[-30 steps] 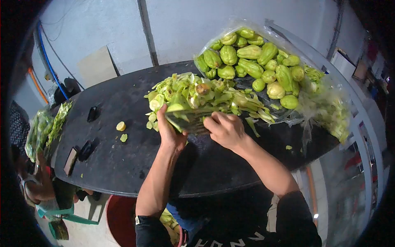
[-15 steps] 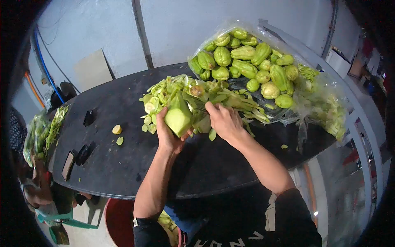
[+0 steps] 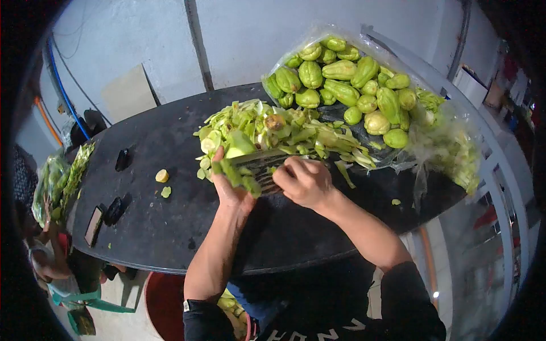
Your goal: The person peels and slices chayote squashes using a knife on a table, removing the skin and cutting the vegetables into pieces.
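My left hand point(image 3: 232, 192) is wrapped around a pale green, peeled chayote point(image 3: 239, 144), mostly hidden behind the blade and a strip of peel. In my right hand point(image 3: 307, 181) is a broad-bladed knife point(image 3: 270, 166), its blade lying across the chayote and reaching toward my left fingers. A green strip of peel point(image 3: 243, 177) hangs by the blade, blurred. Just beyond both hands lies a heap of chayote peelings point(image 3: 318, 132) on the dark table point(image 3: 170, 227).
A clear plastic bag of whole chayotes point(image 3: 341, 71) sits at the back right, with bagged peelings point(image 3: 455, 153) beside it. On the left are a phone point(image 3: 94, 227), dark objects and a cut end piece point(image 3: 162, 175). A red tub point(image 3: 165, 307) stands below; another person is at far left.
The knife has swung toward me, from the chayote's far side to across its front. A peel strip now hangs by the blade. My right hand has moved slightly nearer.
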`<act>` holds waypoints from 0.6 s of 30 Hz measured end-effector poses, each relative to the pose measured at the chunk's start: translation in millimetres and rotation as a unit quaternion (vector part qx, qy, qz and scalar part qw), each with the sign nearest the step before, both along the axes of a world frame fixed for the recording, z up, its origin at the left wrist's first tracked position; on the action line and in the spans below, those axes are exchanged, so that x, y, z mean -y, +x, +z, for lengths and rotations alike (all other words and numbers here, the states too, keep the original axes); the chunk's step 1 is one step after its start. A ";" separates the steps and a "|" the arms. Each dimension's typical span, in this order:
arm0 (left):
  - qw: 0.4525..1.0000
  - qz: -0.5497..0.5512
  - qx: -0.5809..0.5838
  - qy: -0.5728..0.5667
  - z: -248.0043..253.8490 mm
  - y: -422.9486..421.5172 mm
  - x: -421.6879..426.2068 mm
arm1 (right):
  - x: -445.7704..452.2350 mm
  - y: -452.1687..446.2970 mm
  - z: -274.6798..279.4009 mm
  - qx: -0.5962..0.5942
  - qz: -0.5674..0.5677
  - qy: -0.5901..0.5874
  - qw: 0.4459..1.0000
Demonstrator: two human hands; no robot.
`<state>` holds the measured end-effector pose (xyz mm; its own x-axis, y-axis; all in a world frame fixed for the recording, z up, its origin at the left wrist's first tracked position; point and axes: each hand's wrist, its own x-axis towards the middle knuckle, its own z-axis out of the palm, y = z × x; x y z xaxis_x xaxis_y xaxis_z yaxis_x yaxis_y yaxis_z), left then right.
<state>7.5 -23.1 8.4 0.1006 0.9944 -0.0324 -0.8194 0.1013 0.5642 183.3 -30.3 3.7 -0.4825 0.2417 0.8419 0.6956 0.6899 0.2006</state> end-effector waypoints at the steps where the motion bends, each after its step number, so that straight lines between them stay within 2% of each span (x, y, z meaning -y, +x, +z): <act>1: 1.000 -0.002 -0.001 -0.001 -4.1 -1.6 -2.3 | 2.1 -2.6 1.0 0.006 0.015 -0.001 1.000; 2: 1.000 0.001 0.009 -0.010 -10.8 -3.1 -8.2 | 1.6 -6.0 3.7 -0.010 0.040 0.040 0.998; 5: 0.999 -0.010 0.039 0.011 -17.2 -1.9 -12.3 | 5.8 -6.1 1.3 0.011 0.013 0.026 1.000; 7: 1.000 0.019 0.009 -0.005 -9.8 1.6 -5.9 | 0.7 -3.8 -2.7 0.012 0.011 0.026 1.000; 9: 1.000 -0.013 0.023 -0.003 -6.2 -0.4 -1.9 | -5.8 0.0 -4.5 -0.004 -0.012 -0.020 1.000; 13: 0.998 0.038 0.042 -0.021 -0.9 0.7 -8.1 | -15.3 7.0 -12.4 -0.033 -0.073 -0.054 0.995; 15: 0.997 -0.012 0.058 0.041 -3.6 1.1 -4.9 | -10.1 10.1 -6.1 -0.026 -0.047 -0.048 0.997; 17: 0.997 0.002 0.062 0.037 -6.1 2.3 -1.9 | -4.4 8.8 0.9 -0.021 -0.018 -0.047 0.999; 18: 0.998 -0.026 0.044 0.031 -4.7 0.6 1.0 | -1.9 7.1 3.5 -0.019 0.014 -0.033 0.999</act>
<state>8.1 -24.1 3.7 0.1516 0.9877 0.0395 -0.8606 0.1123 0.4967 190.4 -28.4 7.2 -0.4576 0.2834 0.8428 0.6821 0.7199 0.1283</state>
